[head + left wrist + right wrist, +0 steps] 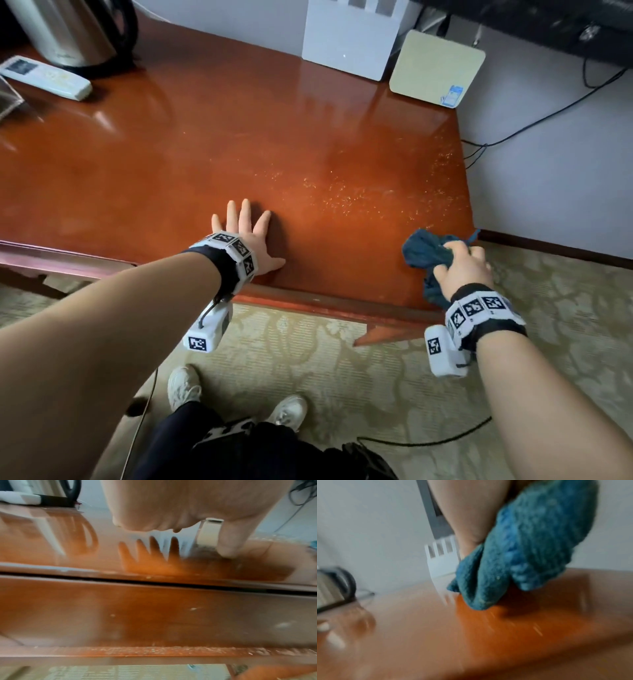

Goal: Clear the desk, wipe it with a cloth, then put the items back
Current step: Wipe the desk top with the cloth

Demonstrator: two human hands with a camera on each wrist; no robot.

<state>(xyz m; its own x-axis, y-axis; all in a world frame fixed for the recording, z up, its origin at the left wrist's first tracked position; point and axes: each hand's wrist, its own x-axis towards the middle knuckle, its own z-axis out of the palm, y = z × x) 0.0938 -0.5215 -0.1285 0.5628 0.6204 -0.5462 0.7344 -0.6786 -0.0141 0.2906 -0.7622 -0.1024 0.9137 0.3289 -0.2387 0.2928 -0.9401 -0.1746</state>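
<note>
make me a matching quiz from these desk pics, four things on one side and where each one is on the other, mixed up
Things:
1. cloth
2. left hand
3. remote control
4. kettle

Places:
A. far left corner of the desk
B. flat on the desk near its front edge
C. bunched in the right hand
D. lying in front of the kettle

Pairs: 1-C, 2-B, 3-D, 4-A

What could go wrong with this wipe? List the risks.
1. The cloth, bunched in the right hand, sits at the desk corner, so the crumbs may get swept onto the carpet.
2. A wide stroke could knock the remote or kettle.
3. The left hand, flat on the desk, may smudge it.
</note>
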